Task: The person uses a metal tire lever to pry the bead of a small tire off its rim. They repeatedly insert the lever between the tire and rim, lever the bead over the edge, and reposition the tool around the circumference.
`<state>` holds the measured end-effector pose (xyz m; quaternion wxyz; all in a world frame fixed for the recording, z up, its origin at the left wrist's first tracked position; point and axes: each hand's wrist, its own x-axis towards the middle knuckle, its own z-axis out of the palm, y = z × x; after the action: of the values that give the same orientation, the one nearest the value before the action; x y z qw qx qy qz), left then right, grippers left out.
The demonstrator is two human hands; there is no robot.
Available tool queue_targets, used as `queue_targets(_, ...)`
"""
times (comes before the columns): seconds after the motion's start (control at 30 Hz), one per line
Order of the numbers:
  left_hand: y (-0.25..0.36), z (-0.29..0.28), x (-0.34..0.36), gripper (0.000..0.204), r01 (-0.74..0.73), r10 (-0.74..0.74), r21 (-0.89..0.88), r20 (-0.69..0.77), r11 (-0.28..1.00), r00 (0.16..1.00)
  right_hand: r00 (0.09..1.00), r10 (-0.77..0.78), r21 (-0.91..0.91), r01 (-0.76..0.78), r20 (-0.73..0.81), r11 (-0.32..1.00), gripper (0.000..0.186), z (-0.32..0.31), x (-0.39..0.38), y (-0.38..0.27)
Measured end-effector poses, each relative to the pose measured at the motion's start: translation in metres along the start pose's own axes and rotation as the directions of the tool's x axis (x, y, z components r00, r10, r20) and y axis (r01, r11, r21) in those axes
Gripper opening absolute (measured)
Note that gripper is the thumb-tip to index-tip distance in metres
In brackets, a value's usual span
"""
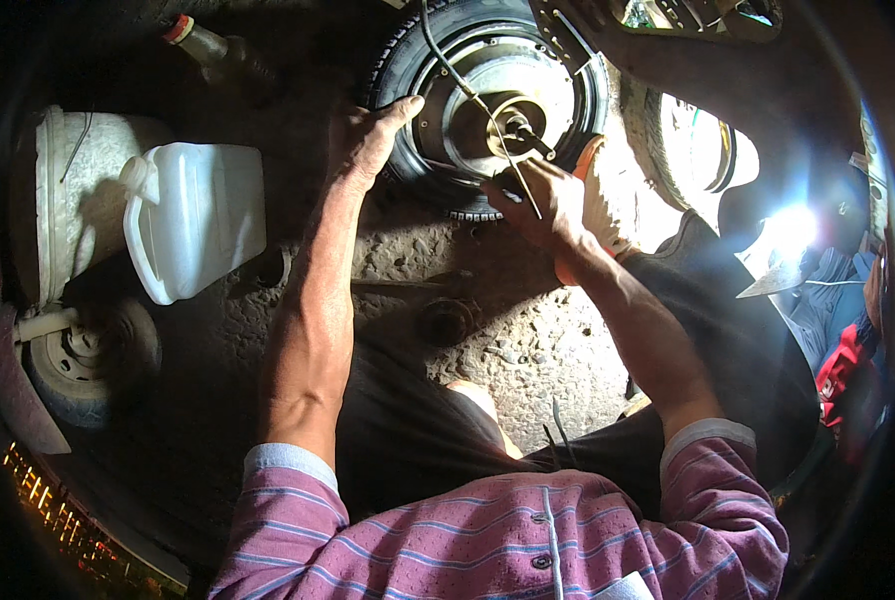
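A wheel with a black tyre (398,85) and metal hub (548,90) is at the upper middle. A cable (447,70) crosses its face, passing the centre axle (528,135). My left hand (368,140) grips the tyre's left side, thumb on the sidewall and fingers behind. My right hand (536,200) is closed at the wheel's lower right, below the axle, with the cable's end lying across it; what its fingers hold is hidden. My bent right leg (723,330) is beside that arm.
A bucket (53,200), white jerrycan (198,225) and small wheel (93,355) stand at left. A bottle (213,55) is at upper left. Another tyre (668,150), a bright lamp (794,228) and a red object (840,370) are at right. Rough concrete (528,350) lies below.
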<state>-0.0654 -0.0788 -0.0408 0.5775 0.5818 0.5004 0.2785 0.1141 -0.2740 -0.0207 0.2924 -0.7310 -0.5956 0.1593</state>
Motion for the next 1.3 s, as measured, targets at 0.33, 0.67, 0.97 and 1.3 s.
queue_targets(0.33,-0.008,-0.005,0.006,0.045,0.002,-0.007,0.165,0.034,0.986,0.999,0.842,0.342,0.376,-0.502,0.417,0.778,0.043,-0.026,-0.015,0.043)
queue_targets(0.67,-0.009,-0.004,0.008,0.048,-0.058,0.055,0.041,0.077,0.997,0.996,0.676,0.558,0.350,-0.732,0.482,0.585,0.031,-0.088,-0.009,0.054)
queue_targets(0.97,-0.021,-0.008,0.011,0.053,-0.035,0.028,0.073,0.090,0.997,0.996,0.661,0.557,0.792,-0.611,0.502,0.012,0.017,-0.058,-0.029,0.083)
queue_targets(1.3,-0.005,-0.011,0.004,0.039,-0.087,0.093,-0.046,0.136,0.995,0.986,0.639,0.642,0.818,-0.574,0.424,0.030,0.024,-0.010,-0.036,0.061)
